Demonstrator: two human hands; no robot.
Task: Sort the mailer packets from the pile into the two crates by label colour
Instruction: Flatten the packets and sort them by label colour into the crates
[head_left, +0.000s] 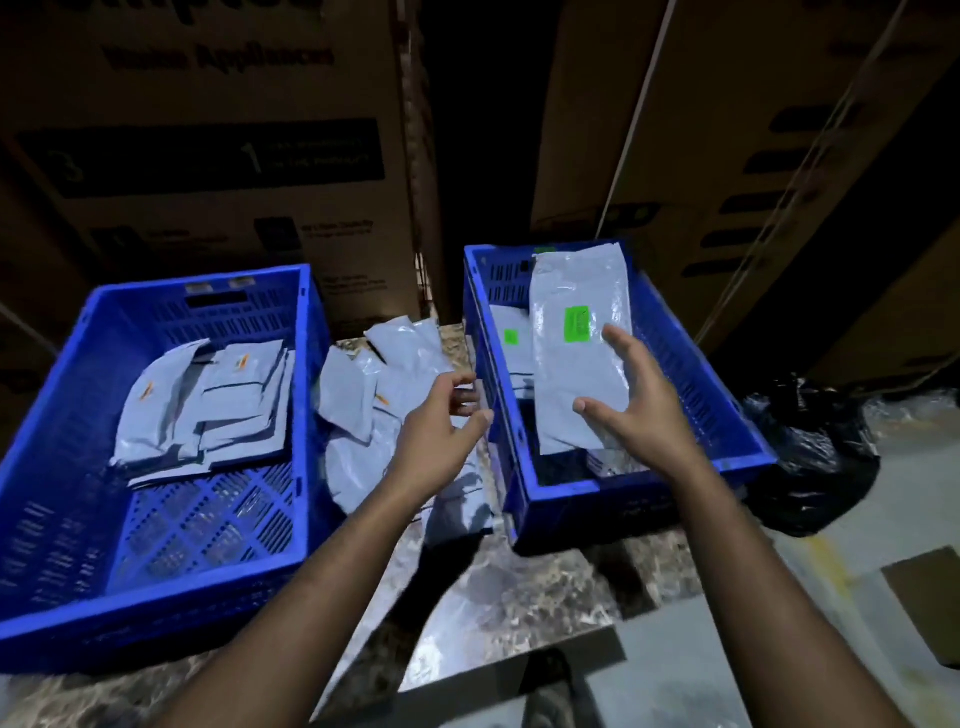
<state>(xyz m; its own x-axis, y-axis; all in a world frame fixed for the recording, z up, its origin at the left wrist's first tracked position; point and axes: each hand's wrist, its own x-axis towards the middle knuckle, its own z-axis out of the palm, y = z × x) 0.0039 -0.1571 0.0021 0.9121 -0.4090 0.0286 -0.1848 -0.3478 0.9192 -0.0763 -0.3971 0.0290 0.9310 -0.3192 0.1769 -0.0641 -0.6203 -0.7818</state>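
The green-labelled packet (579, 353) lay lengthwise, twelve to six, over the right crate (727, 415). The right hand (636, 400), fingers spread and gripping nothing, sat nearest; the left hand (441, 431) hovered loosely open over the pile (363, 395) at nine o'clock.

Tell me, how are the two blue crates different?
The left crate holds packets with orange labels; the right crate holds green labels. The left crate's packets lie flat at its far end; a long packet is over the right crate, below the right hand. Both are blue and slotted.
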